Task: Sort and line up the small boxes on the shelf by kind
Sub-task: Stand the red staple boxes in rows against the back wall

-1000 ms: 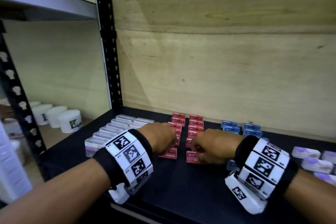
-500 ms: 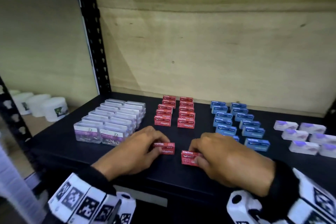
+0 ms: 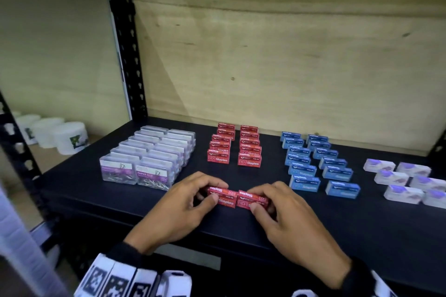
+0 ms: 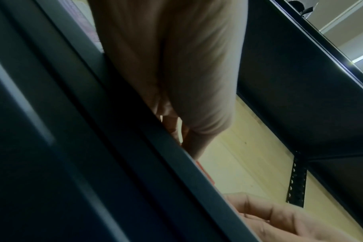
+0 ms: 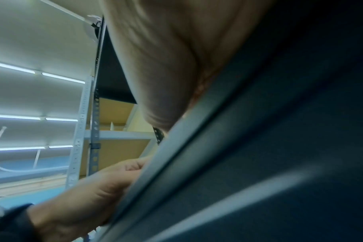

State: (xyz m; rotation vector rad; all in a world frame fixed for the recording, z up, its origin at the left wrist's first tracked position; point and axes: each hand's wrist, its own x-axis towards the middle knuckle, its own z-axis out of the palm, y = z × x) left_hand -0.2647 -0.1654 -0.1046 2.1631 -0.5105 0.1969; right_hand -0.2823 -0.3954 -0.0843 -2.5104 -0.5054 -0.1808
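At lower centre of the head view the left hand (image 3: 178, 202) pinches one red staples box (image 3: 223, 196) and the right hand (image 3: 287, 212) another (image 3: 253, 199), side by side near the shelf (image 3: 362, 224) front edge; next, likely, each slides up to join the red rows (image 3: 234, 149).

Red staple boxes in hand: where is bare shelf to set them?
Free: the strip between the red rows and the held pair; the lanes toward the clear paper-clip boxes and the blue rows. Crowded: inside each block, and right around the white-purple boxes.

Black shelf (image 3: 241, 229): clear clip boxes (image 3: 147, 159), red (image 3: 235, 146), blue (image 3: 313, 161), white boxes (image 3: 407, 181)
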